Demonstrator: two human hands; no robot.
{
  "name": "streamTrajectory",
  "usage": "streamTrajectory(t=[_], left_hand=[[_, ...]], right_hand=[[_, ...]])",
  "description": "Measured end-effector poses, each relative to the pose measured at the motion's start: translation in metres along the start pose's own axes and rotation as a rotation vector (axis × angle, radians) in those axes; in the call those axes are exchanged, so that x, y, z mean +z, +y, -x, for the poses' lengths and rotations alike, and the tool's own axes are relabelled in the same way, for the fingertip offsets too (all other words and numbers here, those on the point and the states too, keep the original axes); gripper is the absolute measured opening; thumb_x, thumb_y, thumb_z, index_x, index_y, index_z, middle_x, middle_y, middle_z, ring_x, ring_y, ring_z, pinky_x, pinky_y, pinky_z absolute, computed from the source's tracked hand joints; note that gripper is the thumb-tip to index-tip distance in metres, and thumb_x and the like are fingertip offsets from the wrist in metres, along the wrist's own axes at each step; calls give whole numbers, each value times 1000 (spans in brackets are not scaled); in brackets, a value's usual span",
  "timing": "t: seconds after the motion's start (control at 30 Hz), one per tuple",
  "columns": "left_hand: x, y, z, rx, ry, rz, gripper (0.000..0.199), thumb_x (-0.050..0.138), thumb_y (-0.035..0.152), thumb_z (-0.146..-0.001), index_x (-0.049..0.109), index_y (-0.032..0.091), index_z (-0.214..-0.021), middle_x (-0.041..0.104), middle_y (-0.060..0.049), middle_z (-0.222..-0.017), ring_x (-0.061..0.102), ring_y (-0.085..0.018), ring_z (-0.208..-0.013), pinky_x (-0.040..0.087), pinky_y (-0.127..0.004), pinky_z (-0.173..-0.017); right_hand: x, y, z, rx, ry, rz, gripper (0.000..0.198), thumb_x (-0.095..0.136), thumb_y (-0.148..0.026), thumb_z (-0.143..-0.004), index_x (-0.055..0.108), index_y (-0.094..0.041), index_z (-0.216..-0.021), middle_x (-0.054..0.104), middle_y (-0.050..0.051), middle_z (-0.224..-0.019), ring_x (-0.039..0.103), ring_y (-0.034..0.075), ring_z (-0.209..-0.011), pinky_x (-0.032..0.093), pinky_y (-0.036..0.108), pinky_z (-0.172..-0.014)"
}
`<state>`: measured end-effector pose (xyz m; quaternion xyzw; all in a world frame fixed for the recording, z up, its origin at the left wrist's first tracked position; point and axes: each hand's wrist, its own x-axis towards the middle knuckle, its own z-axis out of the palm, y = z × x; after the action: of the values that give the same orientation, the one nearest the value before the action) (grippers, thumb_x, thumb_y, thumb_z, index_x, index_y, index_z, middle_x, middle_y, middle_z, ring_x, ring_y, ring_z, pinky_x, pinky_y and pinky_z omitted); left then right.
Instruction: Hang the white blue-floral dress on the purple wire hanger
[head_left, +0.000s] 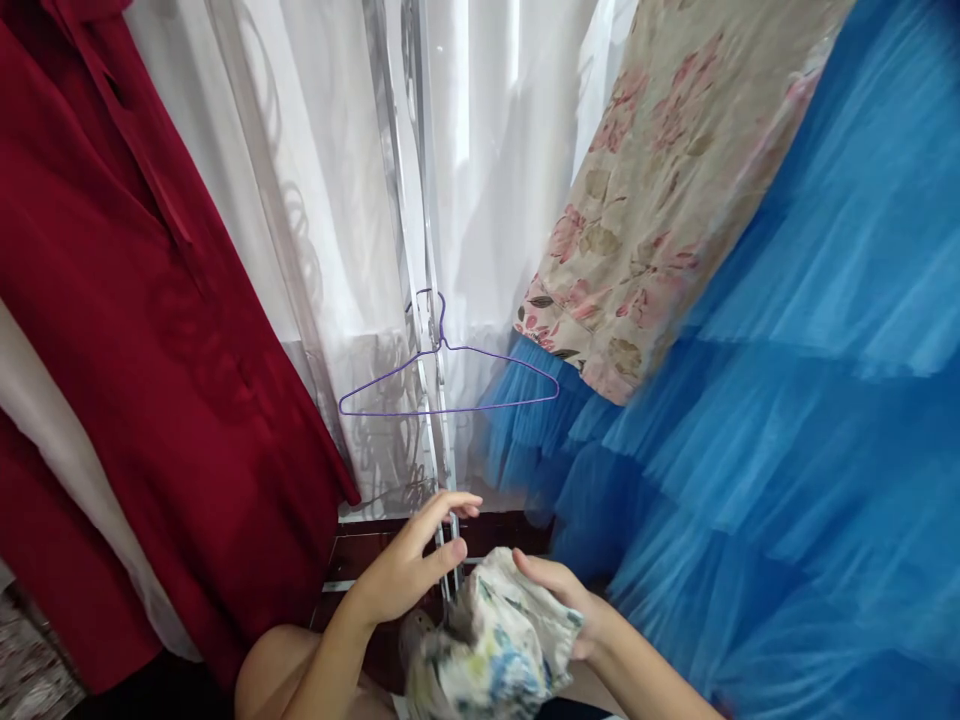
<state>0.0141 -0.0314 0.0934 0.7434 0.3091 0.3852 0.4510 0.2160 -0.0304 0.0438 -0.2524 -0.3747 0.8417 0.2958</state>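
In my right hand (pixel 566 600) is a bunched white cloth garment (pixel 510 640) with a blue, green and yellow floral print. The thumb lies on top of the fabric; the other fingers are mostly hidden behind it. My left hand (pixel 416 560) hovers just above and left of the garment, fingers stretched and thumb apart, holding nothing. Beyond both hands, a purple wire hanger (pixel 450 410) hangs by its hook on a white metal rack upright (pixel 416 220). The garment's lower part is blurred.
A dark red dress (pixel 195 430) hangs at the left. On the right hang a beige floral garment (pixel 637 220) and a layered blue tulle dress (pixel 795 450). White curtains (pixel 495 200) cover the back, above a dark red-brown floor (pixel 367 565). A bare knee (pixel 274 665) shows at the bottom.
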Motion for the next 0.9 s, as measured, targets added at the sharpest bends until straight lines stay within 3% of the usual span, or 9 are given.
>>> streamTrajectory(t=[0.1, 0.2, 0.27, 0.33, 0.43, 0.5, 0.6, 0.77, 0.9], left_hand=[[5, -41, 18, -228, -245, 274, 60, 57, 68, -83, 70, 17, -114, 68, -11, -97, 62, -25, -95, 46, -39, -93], [17, -67, 34, -380, -311, 444, 69, 65, 76, -69, 74, 12, -93, 64, -8, -79, 61, -21, -75, 49, -34, -77], [15, -63, 38, -297, -334, 410, 65, 65, 74, -71, 74, 13, -91, 64, -10, -88, 61, -23, -82, 48, -34, -78], [4, -48, 35, -117, -311, 174, 52, 64, 66, -77, 74, 16, -86, 64, -12, -103, 60, -27, -98, 46, -37, -88], [-27, -31, 26, 82, -215, -356, 31, 72, 52, -77, 71, 22, -68, 65, -8, -108, 54, -27, -112, 34, -42, -106], [-53, -35, 22, 78, -167, -630, 26, 78, 46, -73, 69, 23, -64, 66, -6, -106, 52, -27, -114, 29, -44, -108], [-98, -52, 19, -22, -83, -891, 19, 78, 43, -73, 73, 25, -71, 63, -6, -114, 50, -29, -115, 34, -42, -102], [-184, -61, 1, -224, 177, -1118, 29, 68, 48, -78, 74, 27, -97, 62, -9, -114, 52, -31, -109, 36, -42, -95], [-237, -49, -37, -335, 399, -1050, 31, 73, 45, -65, 74, 26, -89, 66, -7, -95, 58, -31, -97, 41, -40, -88]], right_hand=[[4, -28, 14, 43, -47, 96, 54, 84, -62, -52, 71, -13, -72, 68, 7, -65, 62, 16, -60, 48, 24, -61], [11, -77, 33, 74, -20, 364, 48, 83, -58, -60, 74, -14, -75, 67, 6, -66, 59, 14, -57, 47, 23, -57], [17, -111, 45, 96, -113, 584, 44, 80, -56, -66, 72, -14, -70, 64, 4, -63, 56, 15, -57, 45, 25, -56], [25, -136, 56, 134, -225, 790, 38, 77, -50, -72, 70, -13, -67, 60, 2, -63, 53, 15, -59, 43, 26, -58], [34, -157, 69, 146, -267, 982, 33, 72, -44, -79, 68, -14, -66, 54, -1, -59, 47, 12, -55, 39, 25, -55], [34, -163, 75, 108, -218, 1042, 30, 70, -42, -82, 70, -14, -70, 54, -1, -59, 46, 12, -53, 37, 25, -53], [26, -164, 70, 6, -69, 1096, 24, 68, -38, -83, 72, -15, -81, 61, 2, -67, 51, 14, -57, 37, 25, -52], [2, -148, 20, -288, 109, 1252, 18, 62, -25, -83, 69, -15, -96, 64, 2, -78, 55, 17, -69, 41, 26, -60], [-10, -142, -34, -516, 305, 1283, 66, 58, -18, -80, 41, -15, -144, 52, -6, -64, 45, 14, -57, 35, 25, -54]])
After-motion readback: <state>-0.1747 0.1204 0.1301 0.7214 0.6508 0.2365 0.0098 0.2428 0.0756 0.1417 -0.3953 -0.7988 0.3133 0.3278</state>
